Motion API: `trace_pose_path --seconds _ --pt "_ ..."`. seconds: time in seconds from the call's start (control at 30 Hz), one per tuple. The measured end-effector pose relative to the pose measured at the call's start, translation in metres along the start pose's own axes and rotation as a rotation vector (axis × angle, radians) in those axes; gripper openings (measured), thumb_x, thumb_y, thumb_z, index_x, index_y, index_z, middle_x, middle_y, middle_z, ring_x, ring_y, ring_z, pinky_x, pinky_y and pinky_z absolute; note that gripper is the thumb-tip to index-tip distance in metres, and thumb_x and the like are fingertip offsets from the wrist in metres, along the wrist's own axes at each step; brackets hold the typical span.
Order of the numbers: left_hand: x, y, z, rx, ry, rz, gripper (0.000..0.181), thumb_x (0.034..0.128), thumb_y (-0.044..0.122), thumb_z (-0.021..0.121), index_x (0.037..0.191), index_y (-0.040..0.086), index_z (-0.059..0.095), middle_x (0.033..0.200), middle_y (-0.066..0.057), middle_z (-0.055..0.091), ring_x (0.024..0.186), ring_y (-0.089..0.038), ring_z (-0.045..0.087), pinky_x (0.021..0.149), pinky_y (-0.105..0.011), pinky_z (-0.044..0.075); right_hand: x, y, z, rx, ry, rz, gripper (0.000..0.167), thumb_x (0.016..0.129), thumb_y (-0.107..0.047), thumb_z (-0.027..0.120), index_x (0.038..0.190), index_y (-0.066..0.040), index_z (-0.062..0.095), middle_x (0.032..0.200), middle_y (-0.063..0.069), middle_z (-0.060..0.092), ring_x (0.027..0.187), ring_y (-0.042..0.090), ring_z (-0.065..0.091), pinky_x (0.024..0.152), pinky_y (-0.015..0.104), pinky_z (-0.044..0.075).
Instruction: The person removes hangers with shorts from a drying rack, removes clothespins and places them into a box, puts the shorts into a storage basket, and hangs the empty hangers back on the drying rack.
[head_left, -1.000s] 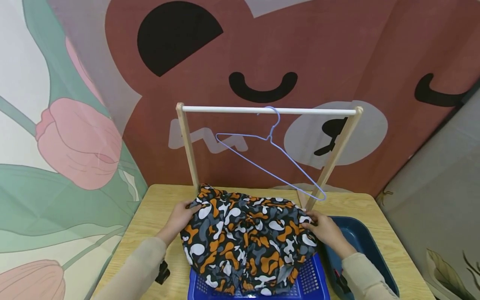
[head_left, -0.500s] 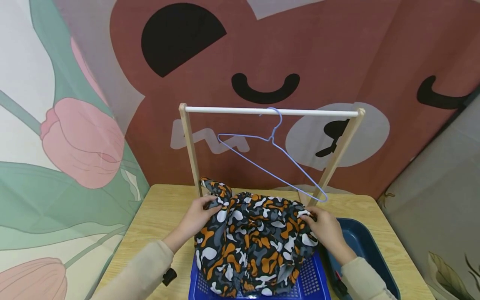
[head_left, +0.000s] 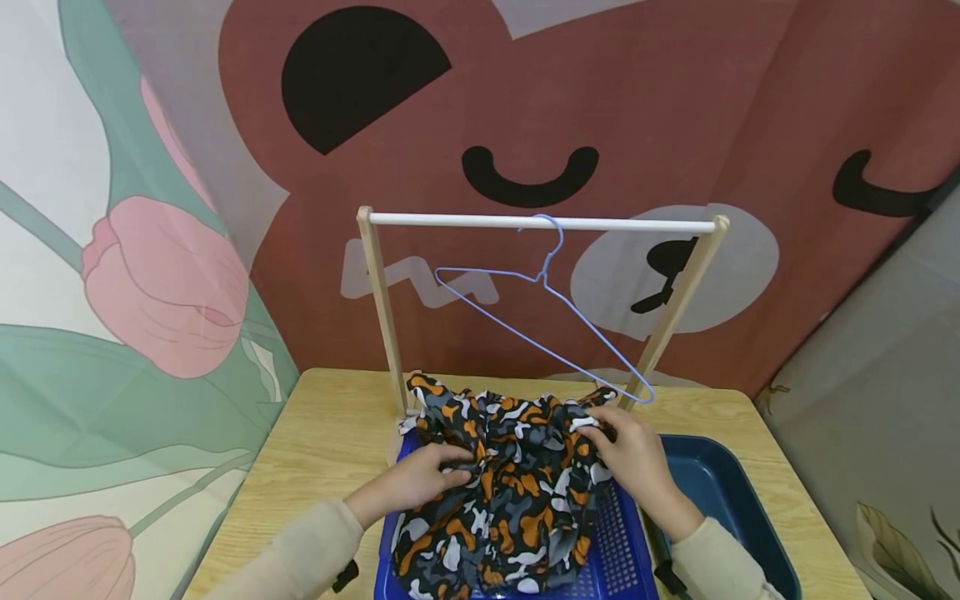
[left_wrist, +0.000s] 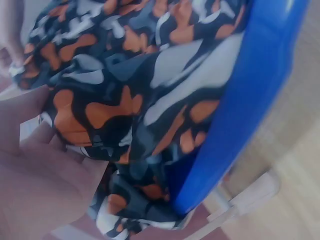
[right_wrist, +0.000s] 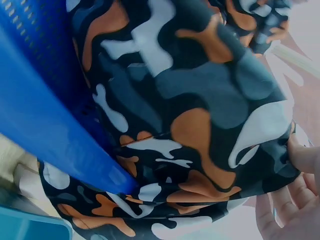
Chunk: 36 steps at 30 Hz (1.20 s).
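A garment (head_left: 517, 492) in black, grey, white and orange camouflage print lies bunched over a blue perforated basket (head_left: 633, 550); its exact kind is unclear. On its left part, my left hand (head_left: 423, 479) pinches a fold. The left wrist view has the thumb above the cloth and the fingers (left_wrist: 65, 150) beneath it. My right hand (head_left: 633, 454) grips the upper right edge between thumb and fingers, which the right wrist view also shows at the cloth's border (right_wrist: 270, 185). Behind the garment, a light blue hanger (head_left: 543, 275) hangs from the white rail (head_left: 450, 220), tilted down to the right.
Wooden posts (head_left: 382, 308) hold up the rail at the back of the wooden table (head_left: 322, 425). A dark blue tray (head_left: 720, 475) stands right of the basket, partly under the right forearm. A printed curtain (head_left: 637, 100) hangs behind the table.
My left hand has moved right and then down toward the middle, bunching the garment's left side inward. My right hand has shifted slightly left with its edge. The basket's left rim now shows.
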<state>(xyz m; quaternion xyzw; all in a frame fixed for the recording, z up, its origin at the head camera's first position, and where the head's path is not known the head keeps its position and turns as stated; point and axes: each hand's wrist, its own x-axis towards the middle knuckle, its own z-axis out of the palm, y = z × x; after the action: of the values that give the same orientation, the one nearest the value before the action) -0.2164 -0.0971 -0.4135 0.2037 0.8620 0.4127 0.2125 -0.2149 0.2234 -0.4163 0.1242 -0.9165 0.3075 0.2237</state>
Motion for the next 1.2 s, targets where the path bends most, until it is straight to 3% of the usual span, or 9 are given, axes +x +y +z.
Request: trace_pose_path --seconds 0.1,0.33,0.43,0.57,0.67,0.73,0.93,1.1,1.2 --pt "0.002 -0.007 0.01 0.014 -0.066 -0.023 0.032 0.0991 0.019 0.061 0.126 0.003 0.065 0.121 -0.012 0.064 0.104 -0.034 0.063 0.089 -0.051 0.049 -0.001 -0.001 0.0 0.008 0.038 -0.035 0.025 0.078 -0.006 0.083 0.101 -0.008 0.075 0.092 0.004 0.07 0.07 0.013 0.059 0.054 0.029 0.042" --pt "0.01 -0.024 0.03 0.093 -0.175 -0.067 0.029 0.0999 0.02 0.059 0.122 0.003 0.067 0.118 -0.009 0.067 0.112 -0.029 0.061 0.095 -0.048 0.046 -0.002 -0.003 0.001 0.003 0.075 -0.213 0.03 0.071 -0.001 0.086 0.096 -0.01 0.074 0.09 0.002 0.071 0.076 0.017 0.066 0.06 0.034 0.052" --pt "0.013 -0.027 0.034 0.108 -0.191 -0.071 0.029 0.1 0.02 0.058 0.122 0.002 0.067 0.118 -0.01 0.067 0.114 -0.029 0.06 0.097 -0.047 0.045 -0.002 -0.005 0.001 -0.007 -0.026 -0.255 0.029 0.074 -0.004 0.085 0.099 -0.012 0.075 0.095 0.001 0.072 0.079 0.015 0.067 0.061 0.031 0.053" --pt "0.015 -0.024 0.031 0.139 -0.169 -0.062 0.026 0.0998 0.022 0.059 0.116 0.005 0.069 0.11 -0.005 0.069 0.103 -0.021 0.063 0.09 -0.042 0.049 -0.003 -0.008 -0.002 0.009 -0.305 -0.287 0.021 0.086 -0.016 0.077 0.107 -0.016 0.074 0.096 -0.006 0.07 0.079 0.006 0.063 0.063 0.026 0.051" --pt "0.013 -0.02 0.022 0.16 -0.106 -0.022 0.021 0.0995 0.022 0.06 0.111 0.007 0.071 0.1 0.0 0.069 0.088 -0.015 0.064 0.078 -0.037 0.051 -0.002 -0.01 -0.007 0.017 -0.474 -0.27 0.019 0.094 -0.028 0.068 0.111 -0.02 0.073 0.101 -0.009 0.069 0.085 0.005 0.063 0.068 0.028 0.052" --pt "0.011 -0.02 0.014 0.148 -0.052 0.011 0.019 0.1003 0.02 0.059 0.109 0.008 0.071 0.098 0.0 0.07 0.086 -0.014 0.064 0.075 -0.036 0.051 0.0 -0.008 -0.011 0.006 -0.508 -0.232 0.021 0.097 -0.032 0.063 0.113 -0.022 0.072 0.105 -0.01 0.069 0.092 0.008 0.065 0.074 0.032 0.054" --pt "0.004 -0.028 -0.013 0.122 0.159 0.044 0.017 0.1013 0.012 0.056 0.109 0.012 0.071 0.102 0.002 0.069 0.094 -0.019 0.065 0.079 -0.04 0.052 0.007 0.008 -0.017 -0.037 -0.456 -0.062 0.021 0.099 -0.03 0.061 0.116 -0.022 0.072 0.113 -0.002 0.069 0.097 0.019 0.066 0.078 0.043 0.054" --pt "0.001 -0.042 -0.031 0.128 0.367 -0.04 0.016 0.0986 0.008 0.06 0.107 0.013 0.072 0.1 0.003 0.068 0.09 -0.016 0.064 0.076 -0.038 0.052 0.009 0.029 -0.013 -0.068 -0.404 0.015 0.021 0.097 -0.021 0.065 0.117 -0.017 0.072 0.115 0.005 0.068 0.098 0.026 0.067 0.076 0.047 0.054" --pt "-0.001 -0.055 -0.036 0.145 0.43 -0.107 0.015 0.0974 0.009 0.062 0.11 0.009 0.071 0.102 0.0 0.068 0.089 -0.017 0.063 0.073 -0.037 0.052 0.008 0.041 -0.008 -0.091 -0.369 0.048 0.024 0.096 -0.02 0.067 0.119 -0.013 0.071 0.118 0.01 0.067 0.096 0.028 0.066 0.073 0.048 0.053"
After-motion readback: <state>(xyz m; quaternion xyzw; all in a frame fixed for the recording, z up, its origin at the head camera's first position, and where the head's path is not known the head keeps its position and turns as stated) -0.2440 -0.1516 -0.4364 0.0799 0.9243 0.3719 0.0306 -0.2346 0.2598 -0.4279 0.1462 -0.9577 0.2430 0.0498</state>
